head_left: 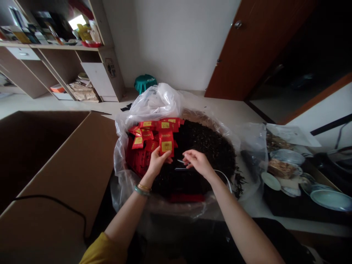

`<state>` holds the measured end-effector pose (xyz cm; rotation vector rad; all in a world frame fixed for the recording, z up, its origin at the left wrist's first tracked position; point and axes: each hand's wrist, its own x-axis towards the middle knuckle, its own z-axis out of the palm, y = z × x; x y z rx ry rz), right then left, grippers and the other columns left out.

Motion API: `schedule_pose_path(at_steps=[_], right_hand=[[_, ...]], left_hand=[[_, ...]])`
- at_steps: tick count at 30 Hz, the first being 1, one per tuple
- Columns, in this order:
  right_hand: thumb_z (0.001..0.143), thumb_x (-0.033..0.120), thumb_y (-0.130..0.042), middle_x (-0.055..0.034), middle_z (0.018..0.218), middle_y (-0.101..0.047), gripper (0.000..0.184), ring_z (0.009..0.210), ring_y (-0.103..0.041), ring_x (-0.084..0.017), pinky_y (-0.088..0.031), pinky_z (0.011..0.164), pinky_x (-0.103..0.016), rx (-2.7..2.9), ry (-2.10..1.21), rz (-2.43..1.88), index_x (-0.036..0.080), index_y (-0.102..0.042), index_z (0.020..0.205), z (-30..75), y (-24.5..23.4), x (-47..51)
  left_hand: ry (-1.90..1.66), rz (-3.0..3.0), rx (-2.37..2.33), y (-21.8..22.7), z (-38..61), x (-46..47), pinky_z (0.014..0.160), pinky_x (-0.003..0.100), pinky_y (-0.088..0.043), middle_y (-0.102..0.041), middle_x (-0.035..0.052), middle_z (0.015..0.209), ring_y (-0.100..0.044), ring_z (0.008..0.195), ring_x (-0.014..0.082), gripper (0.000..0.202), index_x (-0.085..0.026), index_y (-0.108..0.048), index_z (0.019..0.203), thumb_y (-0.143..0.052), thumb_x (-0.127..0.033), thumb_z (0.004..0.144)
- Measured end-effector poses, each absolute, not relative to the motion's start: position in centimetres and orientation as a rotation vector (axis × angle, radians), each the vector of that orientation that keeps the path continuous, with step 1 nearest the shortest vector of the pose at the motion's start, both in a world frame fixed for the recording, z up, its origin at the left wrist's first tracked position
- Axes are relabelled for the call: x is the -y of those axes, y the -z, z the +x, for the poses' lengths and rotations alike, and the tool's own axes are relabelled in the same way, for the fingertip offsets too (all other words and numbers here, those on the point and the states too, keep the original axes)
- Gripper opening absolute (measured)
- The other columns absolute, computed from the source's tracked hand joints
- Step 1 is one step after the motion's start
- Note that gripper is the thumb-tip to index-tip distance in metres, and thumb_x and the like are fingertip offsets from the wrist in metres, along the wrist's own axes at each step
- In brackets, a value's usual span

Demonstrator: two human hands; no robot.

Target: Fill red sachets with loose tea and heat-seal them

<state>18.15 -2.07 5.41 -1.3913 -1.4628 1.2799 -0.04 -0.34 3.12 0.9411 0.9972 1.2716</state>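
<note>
My left hand (157,161) pinches a small red packet with a yellow label (166,144), held upright over a heap of dark loose tea leaves (209,146). My right hand (197,162) is closed beside it, fingers pinched on something small I cannot make out, near a thin metal tool (181,161). The leaves lie in a wide basket lined with clear plastic (154,102). Several more red packets (150,128) are piled at the basket's left side.
A large open cardboard box (63,165) stands at left with a black cable across it. A dark tray with plates and bowls (299,183) sits at right. Shelves (55,47), a green stool (145,82) and a brown door (255,47) are behind.
</note>
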Motion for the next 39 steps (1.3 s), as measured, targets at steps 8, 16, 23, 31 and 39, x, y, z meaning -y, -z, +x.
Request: schedule_pose_path(at_steps=[8, 16, 23, 31, 39], right_hand=[[0.057, 0.041, -0.079, -0.005, 0.094, -0.071, 0.044, 0.086, -0.064, -0.024, -0.044, 0.069, -0.027, 2.773, -1.149, -1.559, 0.022, -0.071, 0.096, 16.9, -6.8, 3.9], [0.062, 0.043, -0.074, -0.0019, 0.084, -0.072, 0.034, 0.078, -0.064, -0.021, -0.04, 0.061, -0.025, 2.874, -1.207, -1.522, 0.026, -0.075, 0.091, 16.7, -6.4, 3.9], [0.064, 0.039, -0.073, 0.0008, 0.076, -0.072, 0.025, 0.069, -0.061, -0.015, -0.038, 0.057, -0.021, 2.66, -1.478, -1.409, 0.023, -0.077, 0.082, 17.9, -4.5, 2.9], [0.064, 0.044, -0.072, 0.0, 0.072, -0.072, 0.029, 0.064, -0.058, -0.014, -0.036, 0.054, -0.021, 2.652, -1.51, -1.401, 0.021, -0.077, 0.081, 17.8, -4.5, 3.0], [0.069, 0.027, -0.064, 0.0001, 0.074, -0.072, 0.019, 0.063, -0.059, -0.013, -0.037, 0.054, -0.02, 2.699, -1.402, -1.393, 0.021, -0.077, 0.082, 17.4, -3.9, 3.2]], left_hand=[[-1.447, 0.729, -0.849, -5.0, -1.7, -3.5, 0.074, 0.025, -0.056, -0.069, 0.0031, 0.084, -0.071, 0.082, 0.0175, 0.034, -0.016, -0.051, 0.091, -0.073, -0.016, 0.065], [-1.533, 0.876, -1.257, -3.7, -1.6, -3.3, 0.039, 0.022, -0.049, -0.069, 0.0023, 0.072, -0.062, 0.042, 0.0139, 0.071, -0.018, -0.016, 0.14, -0.059, -0.023, 0.083], [-1.606, 1.008, -1.255, -2.2, -1.3, -1.1, 0.036, 0.016, -0.044, -0.07, 0.0053, 0.09, -0.06, 0.042, 0.0088, 0.067, -0.022, -0.021, 0.138, -0.058, -0.028, 0.082], [-1.426, 1.202, -1.206, -0.9, -0.7, 0.8, 0.033, 0.014, -0.034, -0.067, 0.0004, 0.078, -0.054, 0.038, 0.0056, 0.046, -0.018, -0.044, 0.118, -0.059, -0.035, 0.078], [-1.436, 1.284, -1.205, -0.9, -0.6, 1.3, 0.036, 0.015, -0.036, -0.066, -0.0011, 0.07, -0.051, 0.038, 0.005, 0.029, -0.017, -0.055, 0.1, -0.06, -0.032, 0.076]])
